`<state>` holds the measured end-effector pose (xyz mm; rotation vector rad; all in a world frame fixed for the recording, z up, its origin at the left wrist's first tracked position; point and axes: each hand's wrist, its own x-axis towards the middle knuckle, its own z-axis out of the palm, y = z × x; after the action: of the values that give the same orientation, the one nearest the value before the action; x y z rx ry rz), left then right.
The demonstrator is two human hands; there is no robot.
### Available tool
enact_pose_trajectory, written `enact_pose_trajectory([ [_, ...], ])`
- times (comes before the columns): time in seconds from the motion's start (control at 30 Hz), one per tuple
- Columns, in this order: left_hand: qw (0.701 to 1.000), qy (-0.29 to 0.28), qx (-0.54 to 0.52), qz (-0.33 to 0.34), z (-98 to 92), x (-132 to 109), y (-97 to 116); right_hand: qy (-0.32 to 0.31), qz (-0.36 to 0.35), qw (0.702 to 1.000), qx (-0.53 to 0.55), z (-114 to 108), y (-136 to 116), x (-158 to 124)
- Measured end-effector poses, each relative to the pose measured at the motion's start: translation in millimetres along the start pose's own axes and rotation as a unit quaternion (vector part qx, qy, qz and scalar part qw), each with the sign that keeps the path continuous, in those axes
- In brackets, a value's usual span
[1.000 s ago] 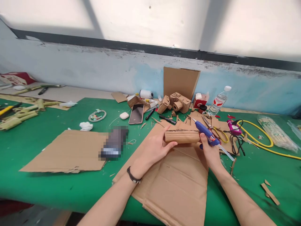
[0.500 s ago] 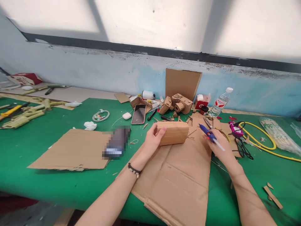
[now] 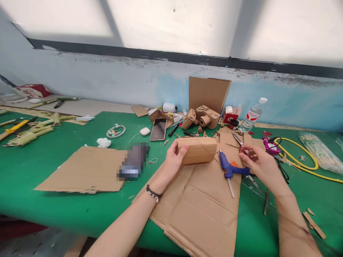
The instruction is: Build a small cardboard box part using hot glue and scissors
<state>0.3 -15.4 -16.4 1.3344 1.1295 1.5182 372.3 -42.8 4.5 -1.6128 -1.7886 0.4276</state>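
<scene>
My left hand (image 3: 173, 162) grips the left end of a rolled cardboard block (image 3: 198, 150), holding it just above the large flat cardboard sheet (image 3: 203, 210) in front of me. My right hand (image 3: 264, 167) is to the right of the block, and its fingers pinch a small brown cardboard piece (image 3: 250, 154). A blue glue gun (image 3: 230, 169) lies on the sheet between my two hands, right beside my right hand's fingers, with its clear glue stick pointing towards me.
A second cardboard sheet (image 3: 83, 169) lies at left on the green table (image 3: 40, 167). At the back are a phone (image 3: 158, 129), a cardboard camera model (image 3: 207, 117), a water bottle (image 3: 252, 115) and scissors (image 3: 237, 138). A pink glue gun (image 3: 269, 145) and yellow hose (image 3: 300, 157) lie at right.
My right hand has laid the blue glue gun on the cardboard sheet and now pinches a small cardboard piece. My left hand turned and lifted the block slightly.
</scene>
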Motion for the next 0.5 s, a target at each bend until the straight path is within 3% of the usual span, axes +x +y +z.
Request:
enact_pose_trajectory([
  [0.1,1.0,-0.008,0.008,0.029,-0.2,-1.4,2.6,0.038,-0.042,0.998,0.02,10.3,-10.1,3.7],
  [0.23,0.998,0.019,0.016,0.05,-1.6,0.3,5.0,0.038,-0.131,0.99,-0.034,22.9,-12.7,6.1],
  [0.33,0.998,0.008,0.029,0.059,-1.9,-1.1,7.4,-0.012,-0.149,0.987,-0.058,24.8,-8.7,4.4],
  [0.5,0.997,-0.026,0.047,0.048,1.8,-6.9,8.1,-0.139,-0.111,0.976,-0.125,18.4,6.2,-1.8],
])
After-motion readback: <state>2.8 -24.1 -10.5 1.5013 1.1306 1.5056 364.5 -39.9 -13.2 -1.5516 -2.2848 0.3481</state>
